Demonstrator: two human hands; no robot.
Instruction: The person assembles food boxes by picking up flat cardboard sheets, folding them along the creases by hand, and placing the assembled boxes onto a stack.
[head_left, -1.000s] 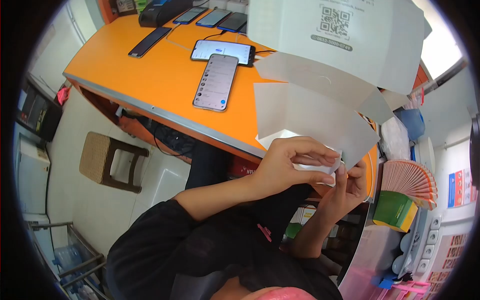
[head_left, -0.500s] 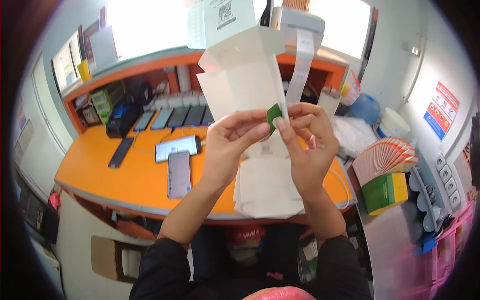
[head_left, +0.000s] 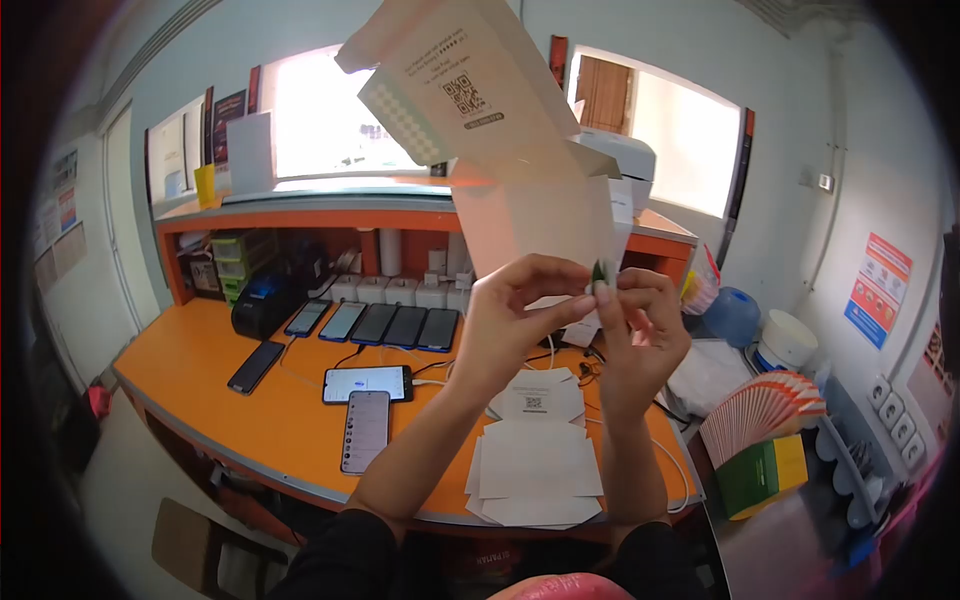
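Note:
My left hand (head_left: 518, 318) pinches a small green piece (head_left: 598, 272) that looks like a sticker, seen almost edge-on. The thumb and fingertips of my right hand (head_left: 645, 330) meet it from the other side, closed at the lower edge of an unfolded white cardboard box (head_left: 540, 215). This box rises upright behind my hands, with printed text and a QR code on its upper panel. Beneath my hands, more flat white box blanks (head_left: 535, 460) lie stacked on the orange table, one with a QR code. My fingers partly hide the green piece.
Several phones (head_left: 372, 325) with cables lie on the orange table (head_left: 270, 430) to the left, near a black device (head_left: 265, 308). A printer (head_left: 620, 160) stands behind the box. To the right are fanned orange-edged papers (head_left: 760, 410) and a green-yellow box (head_left: 765, 475).
My view has tilted up, so the table sits lower in it. The upright box now leans left. The green piece has turned from showing its face to nearly edge-on, still between my fingers.

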